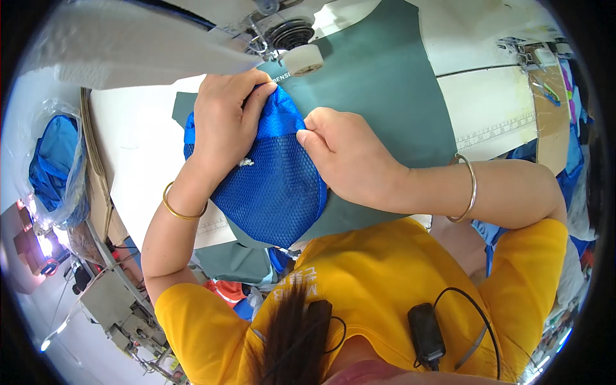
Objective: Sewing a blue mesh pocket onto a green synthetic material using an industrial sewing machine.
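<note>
Both hands (224, 122) (337, 154) on blue mesh fabric (273, 186) between them.

Garment sewing workshop; industrial sewing machine (282, 32); fabric pieces (385, 83) on worktable (141, 141); bagged cloth (54, 160)

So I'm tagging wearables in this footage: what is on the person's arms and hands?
Both hands are bare, no gloves. The left hand has a thin gold bangle at the wrist; the right hand has a larger, paler metal bangle further up the forearm. Short yellow T-shirt sleeves end above the elbows.
</note>
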Demonstrator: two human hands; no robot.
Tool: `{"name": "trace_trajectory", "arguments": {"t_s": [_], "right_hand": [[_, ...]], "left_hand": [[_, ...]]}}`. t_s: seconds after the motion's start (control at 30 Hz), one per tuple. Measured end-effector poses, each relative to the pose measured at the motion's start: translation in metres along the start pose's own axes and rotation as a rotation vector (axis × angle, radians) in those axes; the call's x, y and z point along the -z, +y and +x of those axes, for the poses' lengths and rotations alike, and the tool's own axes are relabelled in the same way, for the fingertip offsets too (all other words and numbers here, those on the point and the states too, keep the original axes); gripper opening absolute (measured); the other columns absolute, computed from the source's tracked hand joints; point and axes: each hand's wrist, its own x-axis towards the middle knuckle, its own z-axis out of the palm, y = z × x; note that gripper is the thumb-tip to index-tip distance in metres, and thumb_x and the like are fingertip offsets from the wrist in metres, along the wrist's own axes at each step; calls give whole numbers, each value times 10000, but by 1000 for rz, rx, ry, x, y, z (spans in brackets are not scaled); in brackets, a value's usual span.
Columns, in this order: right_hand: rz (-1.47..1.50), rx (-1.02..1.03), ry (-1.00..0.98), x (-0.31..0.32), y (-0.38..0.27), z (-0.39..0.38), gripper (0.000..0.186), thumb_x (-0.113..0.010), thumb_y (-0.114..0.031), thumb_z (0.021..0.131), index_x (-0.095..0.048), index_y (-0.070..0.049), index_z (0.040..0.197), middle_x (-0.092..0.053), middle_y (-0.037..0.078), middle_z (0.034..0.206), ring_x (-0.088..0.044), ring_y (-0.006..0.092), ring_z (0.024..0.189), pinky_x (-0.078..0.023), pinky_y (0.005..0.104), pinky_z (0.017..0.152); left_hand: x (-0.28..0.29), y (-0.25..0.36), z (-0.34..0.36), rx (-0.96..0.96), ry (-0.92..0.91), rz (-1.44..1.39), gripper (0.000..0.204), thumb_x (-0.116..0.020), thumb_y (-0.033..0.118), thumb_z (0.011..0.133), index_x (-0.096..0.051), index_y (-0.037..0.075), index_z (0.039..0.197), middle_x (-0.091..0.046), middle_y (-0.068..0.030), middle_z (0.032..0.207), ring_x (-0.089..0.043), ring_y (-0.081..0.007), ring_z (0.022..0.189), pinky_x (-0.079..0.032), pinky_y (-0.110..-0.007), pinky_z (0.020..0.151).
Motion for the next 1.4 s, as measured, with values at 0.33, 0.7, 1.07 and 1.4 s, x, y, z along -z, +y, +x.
{"name": "trace_trajectory", "arguments": {"t_s": [0.33,0.7,1.07,1.4], "right_hand": [[30,9,69,-4,3,4,283,-579,-164,1018,-552,24,807,-596,204,688,-600,353,635,-473,452,612],[-7,6,29,0,-1,0,231,-558,-171,1011,-575,26,893,-650,274,848,-643,462,860,-507,535,769],[30,13,-11,5,-1,-2,226,-543,-162,1019,-559,21,886,-646,267,858,-635,458,856,-494,544,763],[22,-8,4,2,1,0,233,-546,-166,1011,-572,18,871,-644,265,853,-632,451,855,-502,530,772]], "left_hand": [[-3,2,1,226,-3,-182,144,-731,181,935,-741,39,960,-697,-120,794,-643,-234,686,-501,-304,678],[28,-6,14,433,-415,-549,181,-764,180,925,-726,18,997,-680,-28,912,-607,-111,853,-479,-236,807],[28,-11,21,559,-503,-732,181,-733,190,963,-711,12,994,-654,14,912,-574,-75,881,-463,-231,832],[30,18,6,301,11,-154,154,-771,105,910,-754,-18,1000,-711,-133,870,-666,-244,798,-530,-350,770]]}}
